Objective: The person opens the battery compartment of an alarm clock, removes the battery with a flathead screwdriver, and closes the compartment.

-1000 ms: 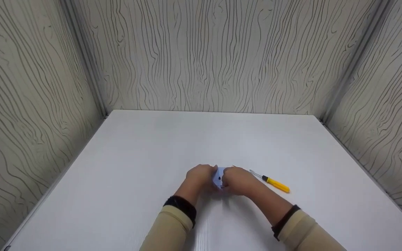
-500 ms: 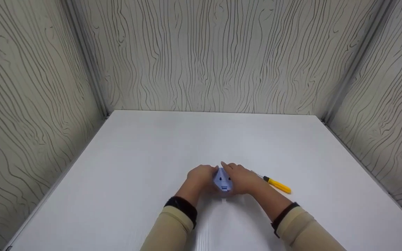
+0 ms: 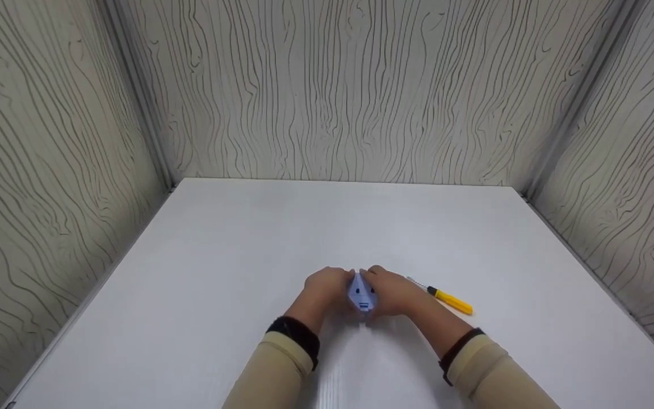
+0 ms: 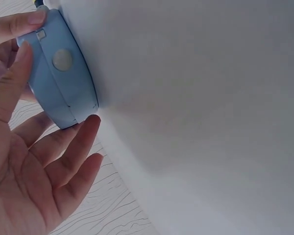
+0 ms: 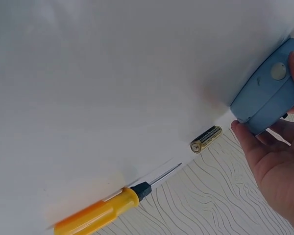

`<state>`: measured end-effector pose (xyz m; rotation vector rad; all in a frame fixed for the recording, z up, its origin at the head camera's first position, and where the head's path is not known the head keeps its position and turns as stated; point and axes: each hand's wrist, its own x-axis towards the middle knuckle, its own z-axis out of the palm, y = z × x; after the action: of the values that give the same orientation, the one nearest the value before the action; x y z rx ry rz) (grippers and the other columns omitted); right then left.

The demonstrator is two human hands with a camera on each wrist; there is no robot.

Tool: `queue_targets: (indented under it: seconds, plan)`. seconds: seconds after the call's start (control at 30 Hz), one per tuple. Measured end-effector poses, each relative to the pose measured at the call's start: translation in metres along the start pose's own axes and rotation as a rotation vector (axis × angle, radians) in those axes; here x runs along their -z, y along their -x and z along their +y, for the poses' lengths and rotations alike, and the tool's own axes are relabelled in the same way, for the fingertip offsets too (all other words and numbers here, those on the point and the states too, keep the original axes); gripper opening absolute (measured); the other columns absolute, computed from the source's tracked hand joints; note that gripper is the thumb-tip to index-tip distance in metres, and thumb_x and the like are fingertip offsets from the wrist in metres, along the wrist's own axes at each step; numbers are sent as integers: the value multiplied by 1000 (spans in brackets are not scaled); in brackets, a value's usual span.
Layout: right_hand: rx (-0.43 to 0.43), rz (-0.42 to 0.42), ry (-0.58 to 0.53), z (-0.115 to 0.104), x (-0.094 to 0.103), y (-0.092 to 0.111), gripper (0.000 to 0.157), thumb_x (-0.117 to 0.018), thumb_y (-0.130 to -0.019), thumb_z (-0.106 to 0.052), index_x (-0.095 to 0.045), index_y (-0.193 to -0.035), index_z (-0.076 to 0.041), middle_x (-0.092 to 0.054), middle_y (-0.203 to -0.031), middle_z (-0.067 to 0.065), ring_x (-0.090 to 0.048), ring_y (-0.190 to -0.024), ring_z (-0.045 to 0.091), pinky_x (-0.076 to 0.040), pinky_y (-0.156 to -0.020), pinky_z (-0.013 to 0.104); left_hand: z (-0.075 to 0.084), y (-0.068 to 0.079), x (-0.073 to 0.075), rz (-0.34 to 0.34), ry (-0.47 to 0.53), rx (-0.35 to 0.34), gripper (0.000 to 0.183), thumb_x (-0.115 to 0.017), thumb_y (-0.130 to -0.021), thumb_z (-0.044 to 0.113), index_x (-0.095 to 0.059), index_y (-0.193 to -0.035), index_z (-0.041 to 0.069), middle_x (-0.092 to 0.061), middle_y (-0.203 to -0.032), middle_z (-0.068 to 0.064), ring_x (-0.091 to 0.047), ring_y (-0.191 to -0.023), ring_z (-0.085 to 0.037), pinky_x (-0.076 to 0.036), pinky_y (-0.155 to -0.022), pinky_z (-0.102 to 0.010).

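Both hands grip a small blue plastic device (image 3: 362, 299) from its two sides, close over the white table. Its face toward the head camera has two dark holes and a slot low down. A round grey button (image 4: 62, 59) shows on its flank in the left wrist view. My left hand (image 3: 327, 286) has its thumb on the upper side and fingers underneath. From the other side, my right hand (image 3: 394, 292) holds it between thumb and fingers. Below the device in the right wrist view lies an AA-type battery (image 5: 206, 139), near the right fingertips.
To the right of the right hand lies a screwdriver (image 3: 449, 299) with a yellow handle, its tip pointing toward the device. Wood-grain panels (image 3: 327, 91) enclose the white table (image 3: 236, 227) at the back and both sides.
The right hand, first curled over the device's front, has moved to its right side, baring the face. Its thumb has since come down onto the top. The left hand stays put.
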<state>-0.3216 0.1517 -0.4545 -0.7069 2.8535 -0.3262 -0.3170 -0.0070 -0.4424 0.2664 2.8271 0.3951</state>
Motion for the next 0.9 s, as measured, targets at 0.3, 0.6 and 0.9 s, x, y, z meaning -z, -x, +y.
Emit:
queue_targets:
  seconds: [0.3, 0.6, 0.9]
  plan:
    - [31, 25, -17, 4, 3, 3, 96, -83, -60, -38, -36, -140, -12, -46, -129, 8, -49, -110, 23, -41, -96, 43, 1, 3, -1, 21, -25, -59, 74, -73, -74, 39, -41, -138, 25, -55, -128, -2, -48, -120, -23, -40, -98, -39]
    - [74, 62, -89, 17, 19, 7, 92, -83, -63, -30, -38, -139, -6, -46, -131, 10, -46, -118, 24, -39, -98, 41, -6, 9, 9, 27, -20, -239, 116, -85, -60, 31, -8, -147, 32, -24, -150, 1, -33, -132, -23, -34, -103, -39]
    - [59, 14, -292, 22, 34, 17, 90, -82, -64, -28, -37, -140, -11, -47, -132, 5, -46, -115, 22, -41, -95, 43, -10, 13, 12, 215, -135, -439, 104, -79, -71, 20, -8, -145, 39, -33, -144, 2, -40, -127, -21, -45, -93, -38]
